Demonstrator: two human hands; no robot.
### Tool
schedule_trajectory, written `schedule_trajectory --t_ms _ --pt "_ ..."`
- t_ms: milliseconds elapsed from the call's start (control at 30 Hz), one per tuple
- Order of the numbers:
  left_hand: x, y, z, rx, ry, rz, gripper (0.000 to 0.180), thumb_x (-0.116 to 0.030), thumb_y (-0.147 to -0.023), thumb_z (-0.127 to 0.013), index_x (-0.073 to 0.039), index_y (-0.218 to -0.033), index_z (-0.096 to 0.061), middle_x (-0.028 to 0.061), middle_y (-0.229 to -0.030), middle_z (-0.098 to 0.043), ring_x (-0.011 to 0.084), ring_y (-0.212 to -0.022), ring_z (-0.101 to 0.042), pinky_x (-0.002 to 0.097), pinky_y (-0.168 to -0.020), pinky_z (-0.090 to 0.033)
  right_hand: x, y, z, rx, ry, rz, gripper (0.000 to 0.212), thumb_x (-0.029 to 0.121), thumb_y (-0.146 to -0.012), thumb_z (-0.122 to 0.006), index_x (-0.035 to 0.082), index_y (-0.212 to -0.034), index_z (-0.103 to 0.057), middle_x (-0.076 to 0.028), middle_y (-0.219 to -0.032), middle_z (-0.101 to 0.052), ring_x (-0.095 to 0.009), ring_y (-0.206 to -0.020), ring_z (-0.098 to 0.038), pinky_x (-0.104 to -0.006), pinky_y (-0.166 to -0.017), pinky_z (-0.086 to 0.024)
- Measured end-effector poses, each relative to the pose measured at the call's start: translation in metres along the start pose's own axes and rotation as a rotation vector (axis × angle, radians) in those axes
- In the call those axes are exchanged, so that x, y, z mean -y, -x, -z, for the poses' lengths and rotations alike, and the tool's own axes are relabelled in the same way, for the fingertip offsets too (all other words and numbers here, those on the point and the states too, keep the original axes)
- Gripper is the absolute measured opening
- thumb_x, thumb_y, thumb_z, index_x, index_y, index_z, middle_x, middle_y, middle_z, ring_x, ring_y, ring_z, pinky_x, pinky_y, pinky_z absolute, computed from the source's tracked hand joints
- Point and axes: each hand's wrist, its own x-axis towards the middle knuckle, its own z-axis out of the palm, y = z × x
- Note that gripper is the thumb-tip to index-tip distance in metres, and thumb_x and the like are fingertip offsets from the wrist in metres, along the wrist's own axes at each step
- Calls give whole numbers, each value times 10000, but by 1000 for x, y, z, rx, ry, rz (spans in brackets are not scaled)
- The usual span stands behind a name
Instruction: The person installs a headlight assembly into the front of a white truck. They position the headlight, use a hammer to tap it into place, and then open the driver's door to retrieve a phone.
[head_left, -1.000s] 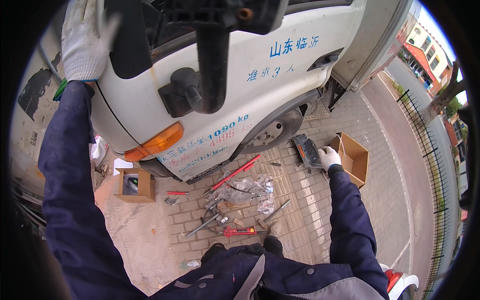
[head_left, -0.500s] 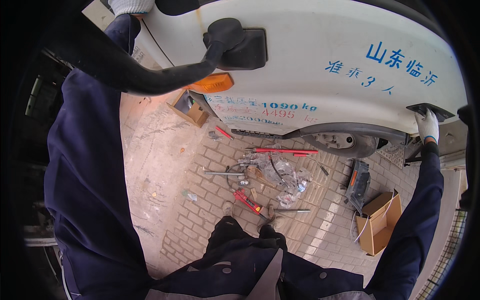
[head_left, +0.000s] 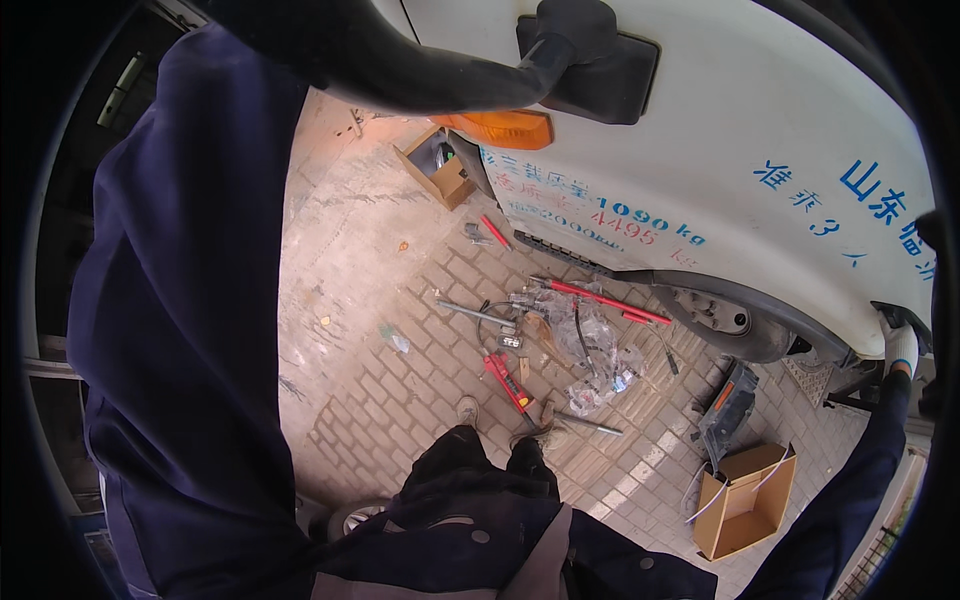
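Observation:
My right hand [head_left: 901, 343], in a white knit glove, has its fingers hooked into the black door handle [head_left: 893, 316] of a white truck cab door [head_left: 745, 130]. My left arm [head_left: 190, 250], in a dark blue sleeve, reaches up the left side. Its hand is out of sight past the top edge, near the thick black mirror arm [head_left: 370, 70]. A black side mirror [head_left: 610, 75] stands out from the door, with an orange lamp [head_left: 505, 128] just below it.
Around my feet lie a red jack [head_left: 508, 380], long red bars [head_left: 605, 298], metal rods [head_left: 475, 315] and crumpled clear plastic [head_left: 600, 365]. To the right are a black plastic part [head_left: 728, 410] and an open cardboard box [head_left: 716, 512]. Another box [head_left: 437, 183] stands by the cab front. The front wheel [head_left: 715, 312] is below the door.
My view has turned, so the cab and mirror sit farther right. My left glove, seen before at the top left, has left the view. My right hand stays at the handle.

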Motion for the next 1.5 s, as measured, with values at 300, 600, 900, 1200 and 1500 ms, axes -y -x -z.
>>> schedule_trajectory --t_ms 300,600,900,1200,1500 --pt "5 -6 -17 87 105 89 744 -428 -1008 -676 -103 -1626 -420 215 -1607 -514 428 -1466 -491 496 -1243 -376 -11 45 2 13 -62 -17 643 587 -908 -773 32 -1234 -772 -260 -1162 -768 -456 -1097 -728 -519 -953 -576" --pt "12 -11 -35 129 202 133 746 -424 -1014 -668 -106 -1634 -400 222 -1605 -514 433 -1462 -495 497 -1240 -379 2 88 16 2 3 -91 645 589 -906 -762 14 -1199 -786 -288 -1139 -763 -473 -1088 -724 -529 -974 -566" --pt "18 -24 -54 167 277 163 749 -420 -1020 -659 -108 -1641 -380 229 -1602 -514 439 -1458 -499 497 -1236 -382 17 129 35 43 52 -163 658 587 -906 -764 6 -1216 -779 -285 -1170 -761 -466 -1096 -722 -522 -978 -562" --pt "19 -34 -66 178 305 175 752 -416 -1025 -650 -111 -1649 -360 236 -1600 -514 444 -1454 -503 498 -1233 -385 26 154 25 -204 -27 -85 462 287 -909 -758 -25 -1247 -709 -273 -1203 -718 -469 -1153 -638 -546 -1035 -487" --pt "12 -21 -62 167 310 187 756 -412 -1031 -641 -114 -1657 -340 243 -1598 -514 449 -1450 -507 499 -1229 -389 -6 97 -17 -253 144 -70 362 229 -879 -725 10 -1167 -719 -229 -1133 -731 -450 -1111 -634 -548 -1040 -482"
